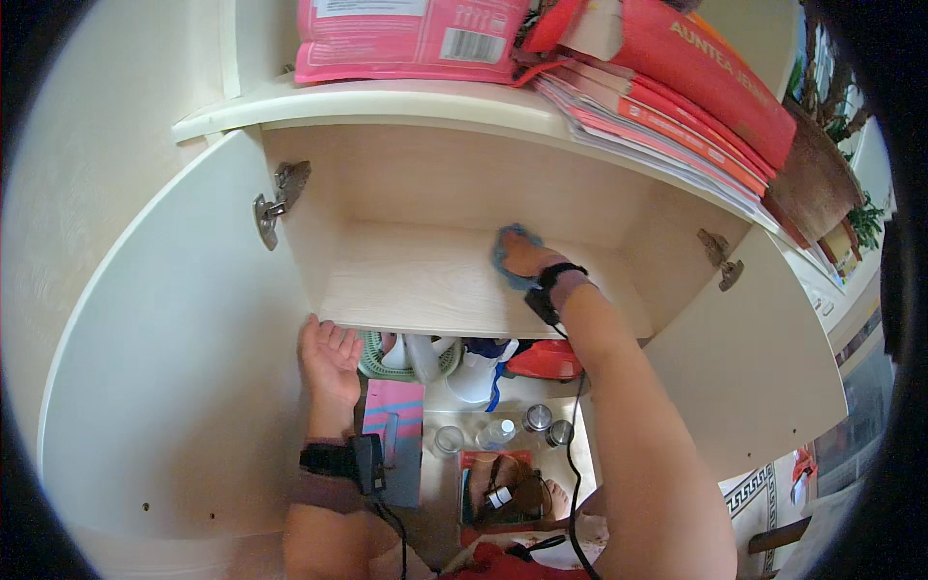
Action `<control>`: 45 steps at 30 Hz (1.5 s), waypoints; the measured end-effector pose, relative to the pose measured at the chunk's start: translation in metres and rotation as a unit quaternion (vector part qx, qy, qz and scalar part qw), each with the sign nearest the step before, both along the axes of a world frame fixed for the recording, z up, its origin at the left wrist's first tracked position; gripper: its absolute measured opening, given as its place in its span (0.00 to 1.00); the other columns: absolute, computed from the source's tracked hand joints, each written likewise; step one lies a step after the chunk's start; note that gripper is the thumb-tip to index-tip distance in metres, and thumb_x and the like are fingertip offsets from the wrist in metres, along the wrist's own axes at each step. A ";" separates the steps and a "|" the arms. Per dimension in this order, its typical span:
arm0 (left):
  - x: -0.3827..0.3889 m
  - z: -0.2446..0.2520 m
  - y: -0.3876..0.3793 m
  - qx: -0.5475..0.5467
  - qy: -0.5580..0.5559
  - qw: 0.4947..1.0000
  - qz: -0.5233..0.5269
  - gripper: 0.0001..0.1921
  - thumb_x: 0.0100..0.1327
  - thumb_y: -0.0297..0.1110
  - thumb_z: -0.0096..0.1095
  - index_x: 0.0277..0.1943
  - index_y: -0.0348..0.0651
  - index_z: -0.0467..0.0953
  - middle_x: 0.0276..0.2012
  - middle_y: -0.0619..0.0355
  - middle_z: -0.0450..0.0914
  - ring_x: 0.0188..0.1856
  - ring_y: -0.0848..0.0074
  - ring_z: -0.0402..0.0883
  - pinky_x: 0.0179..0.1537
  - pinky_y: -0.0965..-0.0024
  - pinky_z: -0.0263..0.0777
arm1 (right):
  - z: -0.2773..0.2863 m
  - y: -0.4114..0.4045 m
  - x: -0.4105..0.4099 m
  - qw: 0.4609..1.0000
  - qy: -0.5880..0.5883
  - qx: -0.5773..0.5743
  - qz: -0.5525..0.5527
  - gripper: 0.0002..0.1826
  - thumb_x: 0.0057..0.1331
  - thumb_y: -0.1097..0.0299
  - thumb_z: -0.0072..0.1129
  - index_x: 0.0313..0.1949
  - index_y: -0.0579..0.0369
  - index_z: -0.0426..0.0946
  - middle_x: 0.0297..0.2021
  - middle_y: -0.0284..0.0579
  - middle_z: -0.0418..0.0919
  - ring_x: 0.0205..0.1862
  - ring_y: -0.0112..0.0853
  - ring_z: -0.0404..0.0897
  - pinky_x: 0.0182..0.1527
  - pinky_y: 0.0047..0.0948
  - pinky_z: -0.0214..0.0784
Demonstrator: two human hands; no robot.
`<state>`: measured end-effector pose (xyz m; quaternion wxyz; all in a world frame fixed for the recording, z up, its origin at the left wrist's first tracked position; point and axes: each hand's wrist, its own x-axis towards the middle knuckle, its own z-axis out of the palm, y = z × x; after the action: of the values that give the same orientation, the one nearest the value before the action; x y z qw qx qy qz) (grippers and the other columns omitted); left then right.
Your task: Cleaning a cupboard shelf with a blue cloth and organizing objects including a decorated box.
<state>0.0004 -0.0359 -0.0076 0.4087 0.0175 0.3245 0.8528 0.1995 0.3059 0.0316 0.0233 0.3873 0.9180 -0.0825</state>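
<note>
My right hand presses a blue-grey cloth against the pale wooden floor of a cabinet compartment, right of its middle and towards the back. The cloth shows around my fingers. My left hand rests palm up, fingers loosely apart and holding nothing, at the compartment's front left edge, beside the swung-out left door. Each wrist wears a black strap with a small cabled device.
The right door also stands open. Above, a pink bag and a stack of red paper bags lie on the cabinet top. Below are a green basket, a red object, a pink-and-grey box, glass jars and a clear bottle.
</note>
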 end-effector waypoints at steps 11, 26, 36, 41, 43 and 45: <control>0.001 0.002 0.008 -0.010 0.019 1.000 0.009 0.45 0.55 0.57 0.58 0.64 0.31 0.51 0.66 0.47 0.52 0.66 0.60 0.53 0.63 0.62 0.48 | 0.037 -0.004 0.128 0.990 -0.066 0.041 -0.120 0.22 0.55 0.72 0.46 0.50 0.65 0.70 0.47 0.63 0.74 0.53 0.52 0.69 0.55 0.43 0.62; 0.011 0.005 0.016 -0.050 -0.011 0.998 0.030 0.33 0.57 0.54 0.58 0.56 0.35 0.61 0.56 0.53 0.63 0.54 0.65 0.66 0.56 0.64 0.58 | 0.122 0.086 0.010 0.729 0.404 0.547 -0.076 0.24 0.62 0.53 0.50 0.53 0.53 0.70 0.51 0.54 0.72 0.54 0.51 0.68 0.57 0.48 0.57; 0.014 0.009 0.019 -0.073 0.019 0.996 0.038 0.30 0.55 0.56 0.59 0.50 0.39 0.65 0.47 0.56 0.67 0.49 0.67 0.68 0.53 0.66 0.62 | -0.012 0.119 0.079 0.929 0.167 0.306 -0.127 0.16 0.48 0.67 0.59 0.36 0.62 0.77 0.38 0.60 0.76 0.42 0.51 0.74 0.47 0.43 0.67; 0.007 0.000 0.019 -0.079 0.013 0.996 0.036 0.37 0.56 0.56 0.58 0.59 0.35 0.60 0.57 0.52 0.63 0.57 0.64 0.64 0.58 0.65 0.56 | 0.018 0.113 0.106 0.944 0.123 0.283 -0.112 0.15 0.56 0.62 0.52 0.32 0.64 0.78 0.29 0.62 0.78 0.34 0.53 0.77 0.39 0.46 0.70; 0.008 0.001 0.020 -0.088 0.013 0.995 0.050 0.35 0.56 0.55 0.57 0.57 0.35 0.61 0.56 0.53 0.64 0.57 0.64 0.65 0.58 0.65 0.56 | 0.052 0.101 0.130 0.912 0.192 0.317 -0.176 0.17 0.58 0.60 0.50 0.34 0.64 0.78 0.30 0.62 0.78 0.35 0.53 0.77 0.39 0.45 0.69; 0.006 -0.001 0.019 -0.075 0.017 0.996 0.052 0.34 0.57 0.55 0.57 0.56 0.35 0.61 0.56 0.53 0.64 0.56 0.65 0.65 0.58 0.65 0.56 | 0.085 0.099 0.150 0.831 0.327 0.401 -0.203 0.17 0.58 0.59 0.51 0.35 0.63 0.77 0.32 0.61 0.78 0.37 0.52 0.76 0.41 0.45 0.68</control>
<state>0.0064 -0.0168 -0.0082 0.3584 -0.0158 0.3953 0.8456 0.3495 0.4047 0.1165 -0.4531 0.4905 0.7252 0.1678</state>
